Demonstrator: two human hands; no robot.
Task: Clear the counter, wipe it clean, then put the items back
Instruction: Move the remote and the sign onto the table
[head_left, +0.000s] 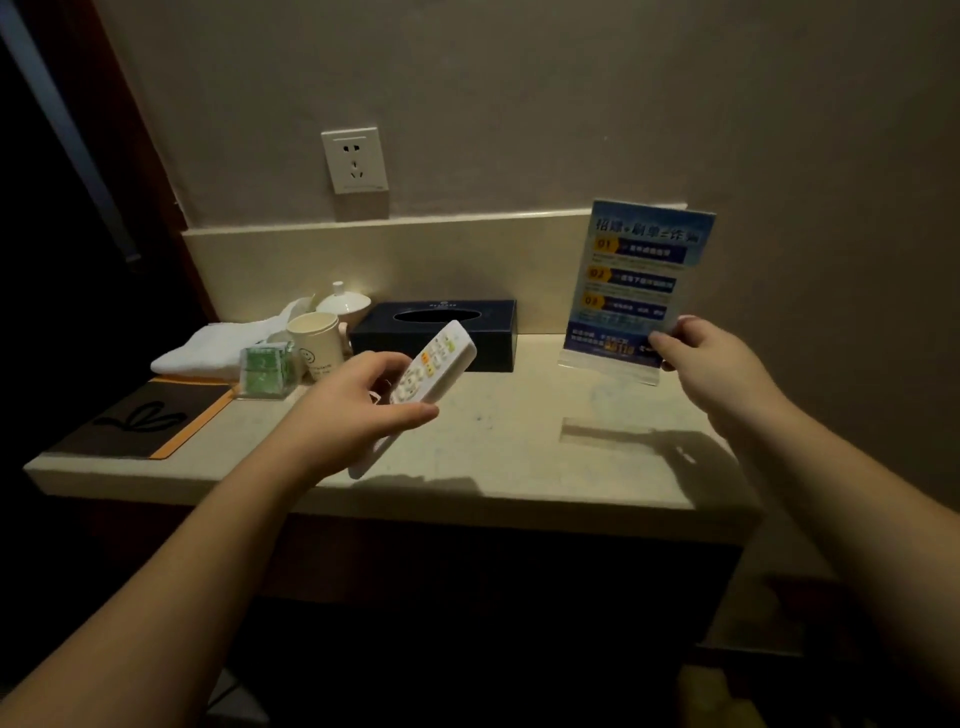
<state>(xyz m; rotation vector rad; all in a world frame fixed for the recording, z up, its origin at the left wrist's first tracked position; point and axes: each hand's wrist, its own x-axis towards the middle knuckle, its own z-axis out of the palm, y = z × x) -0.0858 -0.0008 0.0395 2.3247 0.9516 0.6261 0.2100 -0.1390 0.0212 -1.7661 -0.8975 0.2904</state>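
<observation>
My left hand (358, 405) grips a white remote control (436, 369) and holds it tilted just above the pale counter (509, 447). My right hand (711, 358) pinches the lower right edge of a blue sign in a clear acrylic stand (631, 280), whose base hangs slightly above the counter at the right. A dark tissue box (441, 332) stands behind the remote against the backsplash.
At the left of the counter lie a folded white towel (208, 348), a cream mug (317, 343), a white lidded cup (343, 301), a clear box of green packets (266, 371) and a dark pad with an orange edge (140, 421). A wall socket (355, 160) sits above.
</observation>
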